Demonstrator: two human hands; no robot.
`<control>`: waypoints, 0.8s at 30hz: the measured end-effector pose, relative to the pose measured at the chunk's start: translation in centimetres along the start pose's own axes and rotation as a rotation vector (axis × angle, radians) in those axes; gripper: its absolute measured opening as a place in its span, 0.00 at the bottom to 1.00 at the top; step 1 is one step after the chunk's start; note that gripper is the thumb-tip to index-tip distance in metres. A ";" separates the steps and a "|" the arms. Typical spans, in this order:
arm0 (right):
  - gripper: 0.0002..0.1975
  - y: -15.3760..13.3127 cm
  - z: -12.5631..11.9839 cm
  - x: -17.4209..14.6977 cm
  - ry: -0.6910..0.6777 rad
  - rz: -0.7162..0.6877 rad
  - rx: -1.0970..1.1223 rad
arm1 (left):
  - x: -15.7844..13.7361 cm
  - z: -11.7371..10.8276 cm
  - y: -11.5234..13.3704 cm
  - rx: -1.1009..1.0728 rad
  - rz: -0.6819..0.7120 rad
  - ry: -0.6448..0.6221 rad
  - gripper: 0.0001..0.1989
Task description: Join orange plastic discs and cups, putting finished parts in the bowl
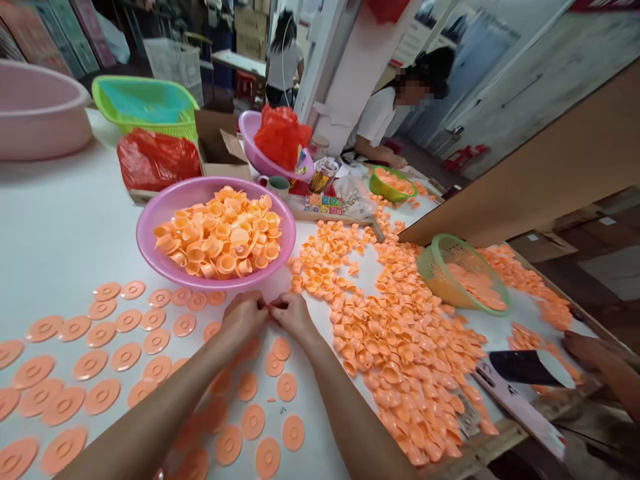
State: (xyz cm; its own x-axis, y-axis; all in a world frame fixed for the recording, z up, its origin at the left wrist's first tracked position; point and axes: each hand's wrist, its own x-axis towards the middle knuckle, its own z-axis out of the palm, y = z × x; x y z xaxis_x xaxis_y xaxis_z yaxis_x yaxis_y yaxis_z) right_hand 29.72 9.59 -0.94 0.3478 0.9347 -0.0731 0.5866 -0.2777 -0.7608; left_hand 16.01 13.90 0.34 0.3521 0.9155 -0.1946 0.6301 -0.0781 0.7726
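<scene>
My left hand [246, 313] and my right hand [291, 315] meet over the white table, just in front of a pink bowl [150, 250]. Both have thumb and fingers pinched together. A small piece between the fingertips is mostly hidden, so I cannot make out what it is. Flat orange discs [156, 341] with a raised ring lie spread to the left and under my forearms. Small orange cups [227, 230] fill the bowl. A large heap of similar orange cups [400, 347] covers the table right of my right hand.
A green basket [440, 273] with orange pieces stands in the heap. Behind the bowl are a red plastic bag [159, 160], an open carton [220, 143] and a mug [277, 187]. A co-worker [375, 120] sits across; another person's hand [583, 350] is at right, near a phone [530, 368].
</scene>
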 end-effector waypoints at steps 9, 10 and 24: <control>0.02 1.6 -4.3 2.5 0.191 -0.018 -0.215 | -0.5 -8.1 6.1 -0.152 0.228 0.512 0.05; 0.02 1.8 -4.3 2.3 0.179 -0.017 -0.229 | 0.9 -9.8 6.5 -0.169 0.212 0.569 0.05; 0.10 5.6 -6.9 -6.5 0.177 0.116 -0.081 | -4.4 1.6 1.3 0.149 0.500 -0.193 0.17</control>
State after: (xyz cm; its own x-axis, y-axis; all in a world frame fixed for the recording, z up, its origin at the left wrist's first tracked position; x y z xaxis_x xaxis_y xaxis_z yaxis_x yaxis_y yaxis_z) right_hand 35.80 0.39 -0.26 0.5349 0.8441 -0.0377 0.5893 -0.4046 -0.6993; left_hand 16.38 9.12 1.23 0.7451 0.6645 0.0560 0.4395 -0.5525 0.7082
